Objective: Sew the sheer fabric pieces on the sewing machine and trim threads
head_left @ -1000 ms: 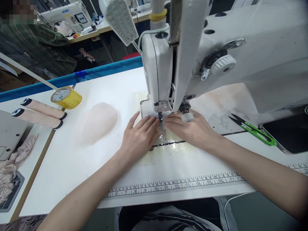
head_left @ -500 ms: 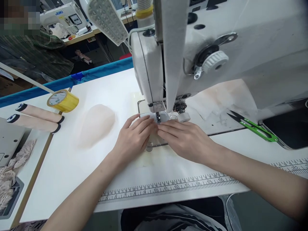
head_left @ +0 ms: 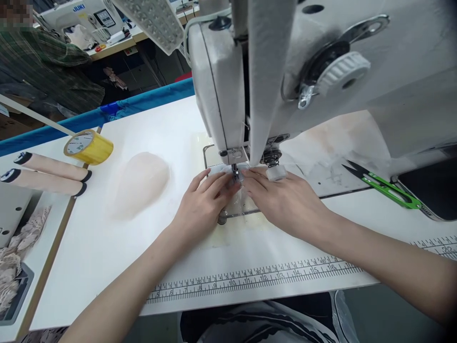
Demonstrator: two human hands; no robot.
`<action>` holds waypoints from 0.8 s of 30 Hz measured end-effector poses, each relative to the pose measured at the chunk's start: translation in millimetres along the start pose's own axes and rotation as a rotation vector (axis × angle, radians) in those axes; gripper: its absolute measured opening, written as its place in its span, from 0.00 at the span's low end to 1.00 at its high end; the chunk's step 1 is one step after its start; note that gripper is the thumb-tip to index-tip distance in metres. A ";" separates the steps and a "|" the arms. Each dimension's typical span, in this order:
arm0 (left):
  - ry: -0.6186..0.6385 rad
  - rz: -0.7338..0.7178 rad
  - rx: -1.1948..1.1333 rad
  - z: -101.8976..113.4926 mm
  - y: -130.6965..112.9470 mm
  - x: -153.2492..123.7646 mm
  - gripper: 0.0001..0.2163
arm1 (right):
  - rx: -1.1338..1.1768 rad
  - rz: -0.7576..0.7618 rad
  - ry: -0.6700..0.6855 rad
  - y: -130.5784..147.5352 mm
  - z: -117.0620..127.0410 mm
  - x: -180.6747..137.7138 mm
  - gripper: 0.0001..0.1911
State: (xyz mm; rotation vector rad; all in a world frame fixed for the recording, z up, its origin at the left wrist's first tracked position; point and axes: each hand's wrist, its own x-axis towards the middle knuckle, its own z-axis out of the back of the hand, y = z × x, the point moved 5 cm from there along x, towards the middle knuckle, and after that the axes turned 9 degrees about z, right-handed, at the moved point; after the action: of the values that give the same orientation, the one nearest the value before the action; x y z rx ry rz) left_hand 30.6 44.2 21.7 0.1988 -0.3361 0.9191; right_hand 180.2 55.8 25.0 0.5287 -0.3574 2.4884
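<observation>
Well out to the left of the left hand lie two thread spools (head_left: 46,172) and a yellow tape roll (head_left: 95,148); nearer that hand a sheer peach piece (head_left: 141,186) rests flat, looking so thin that a brushing left forearm (head_left: 139,271) could drag or crease it. The left hand (head_left: 202,202) is palm down, fingers loosely extended and the little finger set apart, its fingertips on a small pale piece (head_left: 218,169) that lies between the hands at the presser foot (head_left: 236,172), mostly covered. Fingers on both sides sit very near the needle — a slip or uneven push could prick a fingertip or skew the piece. The right hand (head_left: 291,200) is palm down too, fingers stretched together just beside the foot; whether either hand pinches cloth is hidden. Beyond and to the right of the right hand spreads more sheer fabric (head_left: 344,133) — if pulled, it could snag on the green snips (head_left: 374,183), with a dark phone (head_left: 433,186) just past them.
</observation>
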 end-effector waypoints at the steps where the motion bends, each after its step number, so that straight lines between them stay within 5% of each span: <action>1: 0.011 -0.009 0.008 -0.6 -1.3 -0.8 0.19 | -0.010 0.002 -0.008 -0.5 0.5 0.2 0.10; 24: 0.009 0.026 0.077 0.0 -9.0 -2.6 0.20 | -0.031 0.022 -0.010 -1.0 -0.4 1.4 0.10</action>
State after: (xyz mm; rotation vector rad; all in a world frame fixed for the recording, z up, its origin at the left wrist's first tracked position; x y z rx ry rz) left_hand 36.4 36.9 20.5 0.2614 -0.2957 0.9589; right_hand 179.7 57.4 25.4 0.5278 -0.4074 2.4979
